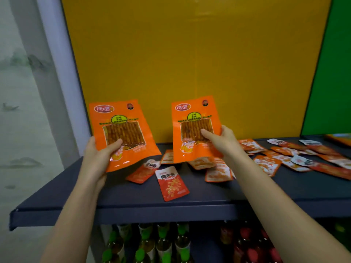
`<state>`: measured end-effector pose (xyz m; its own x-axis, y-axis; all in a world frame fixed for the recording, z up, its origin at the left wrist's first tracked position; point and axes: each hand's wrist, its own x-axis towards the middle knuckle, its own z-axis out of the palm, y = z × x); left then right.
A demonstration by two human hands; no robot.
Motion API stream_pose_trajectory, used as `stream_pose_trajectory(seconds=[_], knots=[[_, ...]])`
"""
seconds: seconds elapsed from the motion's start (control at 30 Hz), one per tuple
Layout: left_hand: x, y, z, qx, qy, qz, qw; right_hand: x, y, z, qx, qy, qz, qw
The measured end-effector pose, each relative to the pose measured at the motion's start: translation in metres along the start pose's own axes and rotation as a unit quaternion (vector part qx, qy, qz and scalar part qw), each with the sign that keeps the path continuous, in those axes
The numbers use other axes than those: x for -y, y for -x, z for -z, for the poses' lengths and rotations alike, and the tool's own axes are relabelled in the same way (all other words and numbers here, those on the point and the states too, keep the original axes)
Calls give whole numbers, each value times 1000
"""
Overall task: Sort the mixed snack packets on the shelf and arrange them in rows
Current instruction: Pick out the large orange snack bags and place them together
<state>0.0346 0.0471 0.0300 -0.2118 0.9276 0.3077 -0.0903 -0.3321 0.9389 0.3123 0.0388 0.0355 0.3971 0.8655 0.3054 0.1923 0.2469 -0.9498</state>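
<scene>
My left hand (98, 154) pinches one orange pack (125, 128) upright, my right hand (222, 141) its twin (190, 128), small packets (171, 184) scattered on the shelf (133, 204) beneath.

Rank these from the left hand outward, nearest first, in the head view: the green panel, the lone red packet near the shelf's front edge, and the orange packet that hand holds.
1. The orange packet, in the left hand's grip.
2. The red packet, lying on the shelf to the hand's right, near the front.
3. The green panel, far right, behind the shelf.
</scene>
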Motion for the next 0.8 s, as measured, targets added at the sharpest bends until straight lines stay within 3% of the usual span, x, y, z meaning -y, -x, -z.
stream_pose_trajectory(seconds=[0.4, 0.8], knots=[[2, 119, -220, 222, 42, 62, 972, -9, 76, 273, -147, -10, -27, 989], [19, 285, -413, 359, 60, 98, 926, -37, 162, 511, -260, 9, -65, 963]])
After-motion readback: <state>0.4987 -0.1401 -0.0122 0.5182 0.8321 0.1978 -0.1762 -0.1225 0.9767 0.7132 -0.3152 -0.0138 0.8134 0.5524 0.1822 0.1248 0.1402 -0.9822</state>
